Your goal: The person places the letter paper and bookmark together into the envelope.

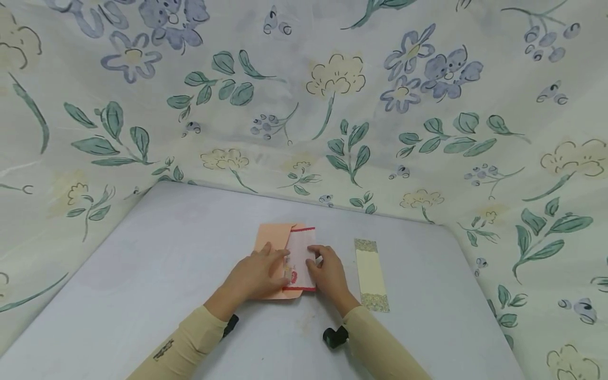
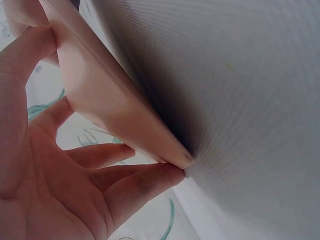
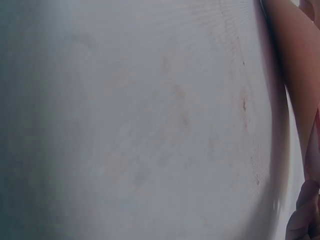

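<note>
A peach paper envelope lies on the white table, with a pink-white card partly inside it. Red edging runs along the card's top and bottom, and a small red print shows near its lower left. My left hand holds the envelope over its middle; the left wrist view shows the thumb and fingertips of this hand at the envelope's edges. My right hand grips the card's right edge between thumb and fingers. In the right wrist view, only part of the envelope and some fingers show at the right border.
To the right lies a cream paper strip with patterned green-gold ends. Black camera mounts sit at both wrists. A flowered cloth wall rises behind and beside the table.
</note>
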Demonstrator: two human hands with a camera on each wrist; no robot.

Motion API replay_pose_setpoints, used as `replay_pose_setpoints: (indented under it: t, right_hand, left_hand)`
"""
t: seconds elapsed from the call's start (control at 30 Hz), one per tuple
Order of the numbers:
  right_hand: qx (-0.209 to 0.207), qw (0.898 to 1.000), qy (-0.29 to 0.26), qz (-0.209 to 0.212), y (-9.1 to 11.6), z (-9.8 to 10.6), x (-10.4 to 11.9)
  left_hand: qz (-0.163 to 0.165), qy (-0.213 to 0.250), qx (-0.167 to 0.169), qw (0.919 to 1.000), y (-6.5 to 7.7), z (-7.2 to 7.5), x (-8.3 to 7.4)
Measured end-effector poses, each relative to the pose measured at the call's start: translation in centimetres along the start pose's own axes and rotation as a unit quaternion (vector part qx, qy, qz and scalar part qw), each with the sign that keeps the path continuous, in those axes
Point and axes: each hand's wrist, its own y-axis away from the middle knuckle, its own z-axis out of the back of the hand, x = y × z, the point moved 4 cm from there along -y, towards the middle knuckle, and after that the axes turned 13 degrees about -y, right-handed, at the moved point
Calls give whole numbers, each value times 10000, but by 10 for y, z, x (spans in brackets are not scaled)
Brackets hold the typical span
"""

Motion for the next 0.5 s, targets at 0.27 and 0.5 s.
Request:
replay_pose_setpoints:
  t: [0.27, 0.5]
  right_hand:
    - [34, 9999, 7, 153, 1, -5, 2]
    - [157, 9999, -23, 24, 0, -10, 3]
  left_hand:
    - [-49, -64, -68, 9999, -1, -2, 0]
    - [-21, -33, -42, 10000, -1, -3, 0]
